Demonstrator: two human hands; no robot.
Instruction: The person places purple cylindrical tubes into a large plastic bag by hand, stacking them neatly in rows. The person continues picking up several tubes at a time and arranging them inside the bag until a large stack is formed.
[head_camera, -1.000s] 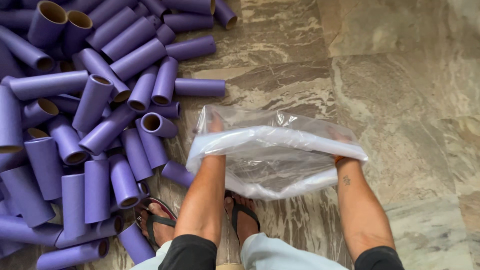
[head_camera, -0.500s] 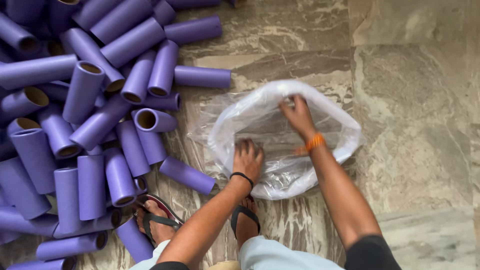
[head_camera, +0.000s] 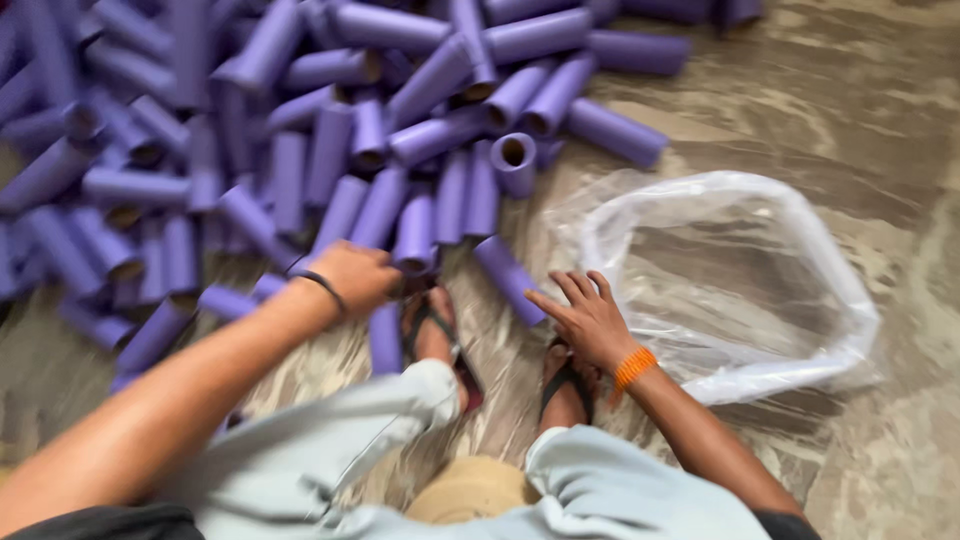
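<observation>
A big heap of purple cardboard tubes (head_camera: 300, 150) lies on the stone floor, spreading from the left to the top. My left hand (head_camera: 355, 275), a dark band on its wrist, reaches into the near edge of the heap beside an upright-looking tube (head_camera: 415, 235); motion blur hides whether its fingers hold one. My right hand (head_camera: 590, 320), with an orange wristband, hovers with fingers spread just right of a lone tube (head_camera: 505, 275) near my feet. A clear plastic bag (head_camera: 850, 330) lies open and empty on the floor to the right of that hand.
My two sandalled feet (head_camera: 440, 335) stand between the heap and the bag. My knees in light trousers (head_camera: 420, 460) fill the bottom of the view. Mottled stone floor (head_camera: 850, 110) stretches to the right and behind the bag.
Both hands have let go of the bag, which now lies open on the floor. My left hand swung left into the tube heap; my right hand drew back toward my feet.
</observation>
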